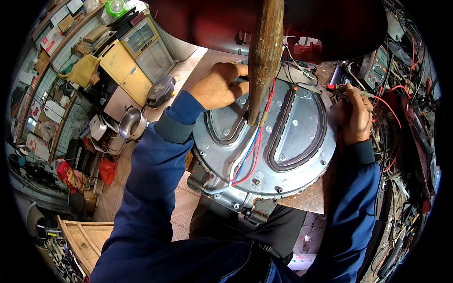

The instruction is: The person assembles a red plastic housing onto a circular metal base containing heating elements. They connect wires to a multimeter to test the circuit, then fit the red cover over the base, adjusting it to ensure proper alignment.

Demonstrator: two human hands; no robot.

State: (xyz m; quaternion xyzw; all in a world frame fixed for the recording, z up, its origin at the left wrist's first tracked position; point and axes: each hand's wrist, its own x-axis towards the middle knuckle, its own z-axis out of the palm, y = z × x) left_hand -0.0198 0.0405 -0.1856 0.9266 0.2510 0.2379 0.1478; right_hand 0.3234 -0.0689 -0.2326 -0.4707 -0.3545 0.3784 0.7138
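In front of me lies a round grey metal plate [296, 123] with curved dark heating tubes [275, 146] set in it. My left hand [221, 86] reaches to the plate's far left edge, fingers curled in; the wooden stick hides the fingertips and whatever they may hold. Beyond the plate's right edge, my right hand [357, 112] is closed round a red-collared multimeter probe [333, 87] with a red lead. Red, blue and white wires [258, 137] cross the plate's middle. Thin wires [302, 68] bunch at its far side.
A tapered wooden stick [265, 47] stands between the plate and a dark red cover [203, 21] above. The multimeter [376, 66] sits at far right among tangled cables [415, 61]. At left are a yellow cabinet [123, 70], a metal pot [132, 124] and loaded shelves [61, 52].
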